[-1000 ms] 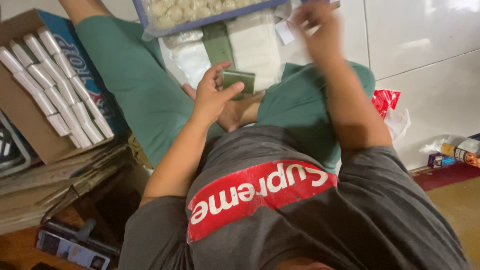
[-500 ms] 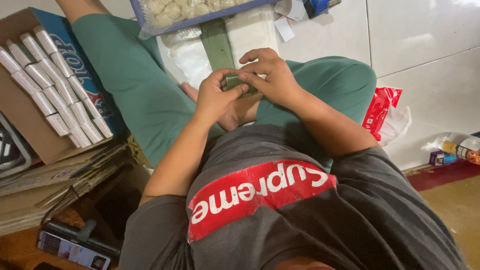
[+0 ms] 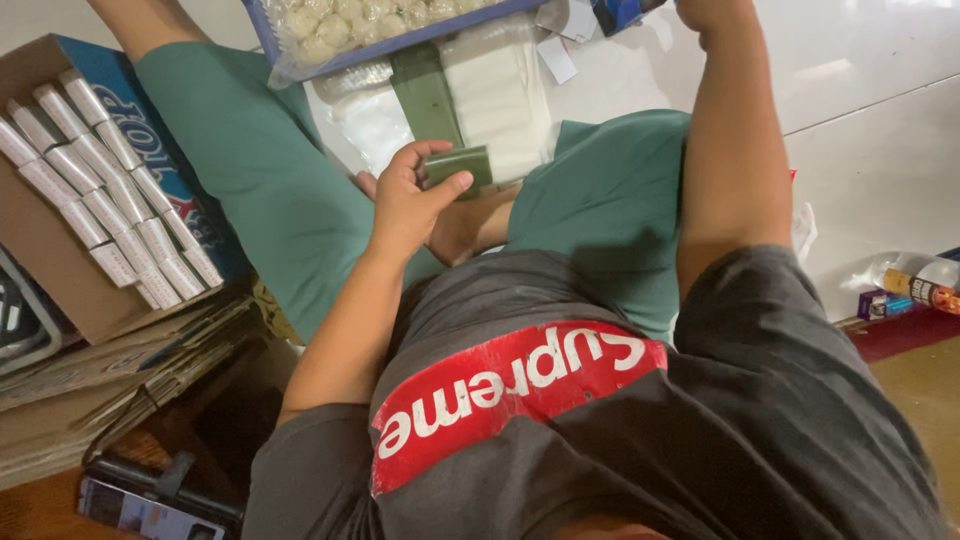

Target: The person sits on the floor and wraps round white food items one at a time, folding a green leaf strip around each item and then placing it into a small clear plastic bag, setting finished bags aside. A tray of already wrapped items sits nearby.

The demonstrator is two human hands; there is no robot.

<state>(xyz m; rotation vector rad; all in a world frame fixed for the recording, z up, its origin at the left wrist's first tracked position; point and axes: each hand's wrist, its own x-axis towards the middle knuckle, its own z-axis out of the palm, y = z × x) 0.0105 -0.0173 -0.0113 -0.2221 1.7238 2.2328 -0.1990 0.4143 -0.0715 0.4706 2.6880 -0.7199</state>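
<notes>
My left hand [image 3: 412,200] holds a small dark green wrapped packet [image 3: 459,165] above my lap, fingers curled around its near edge. My right arm stretches up to the top of the view; only the wrist and heel of my right hand [image 3: 712,12] show, the fingers cut off by the frame edge. Just beyond the packet lies a green strip [image 3: 425,95] on clear plastic sheets [image 3: 500,85] on the white tiled floor. Past them stands a blue tray [image 3: 385,25] filled with several pale round pieces. I sit cross-legged in green shorts and a grey shirt.
At left an open cardboard box [image 3: 45,240] holds several white wrapped sticks [image 3: 110,190], on top of flattened cardboard [image 3: 110,390]. A bottle and small packages [image 3: 915,285] lie at the right edge. A dark device [image 3: 150,495] sits at bottom left. Paper slips [image 3: 560,55] lie near the tray.
My right hand has left the green packet and reached up and away to the top of the view. The left hand still holds the packet in about the same place.
</notes>
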